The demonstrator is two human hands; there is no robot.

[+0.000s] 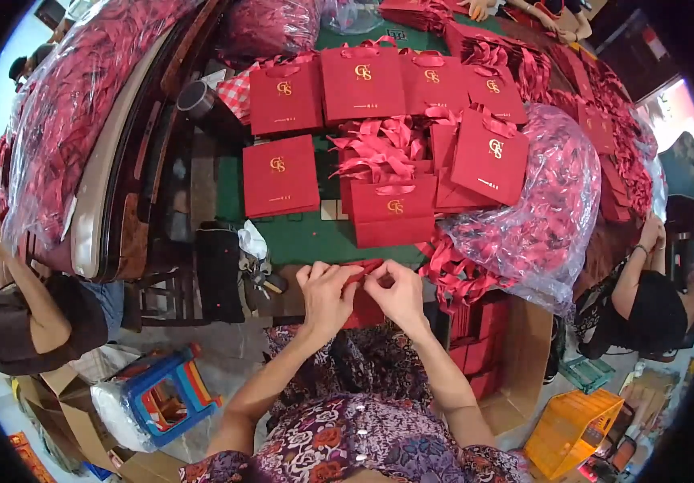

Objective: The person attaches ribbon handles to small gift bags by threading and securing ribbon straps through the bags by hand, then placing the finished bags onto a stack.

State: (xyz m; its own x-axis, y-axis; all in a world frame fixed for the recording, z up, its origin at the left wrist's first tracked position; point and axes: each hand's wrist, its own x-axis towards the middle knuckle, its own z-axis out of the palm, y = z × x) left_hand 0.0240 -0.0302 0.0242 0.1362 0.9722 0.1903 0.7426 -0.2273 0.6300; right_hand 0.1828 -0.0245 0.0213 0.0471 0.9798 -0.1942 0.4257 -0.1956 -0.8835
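Close to my body, at the near edge of the green table top (290, 251), a red paper gift bag (365, 311) is between my hands. My left hand (327, 296) pinches its upper left part, with thumb and fingers closed. Opposite it, my right hand (399, 299) pinches the upper right part, its fingertips almost meeting the left ones. What the fingertips press is partly hidden, perhaps a red ribbon. Just beyond lies a red gift bag with gold print (393, 211), and behind it a bunch of red ribbon handles (379, 149). Loose red ribbons (455, 274) hang beside my right hand.
More red bags (363, 84) line the far side. A plastic sack of ribbons (532, 185) bulges at the right, above a cardboard box (524, 362) of red bags. A dark cup (198, 101) stands at the left. People sit on both sides; an orange crate (572, 431) is on the floor.
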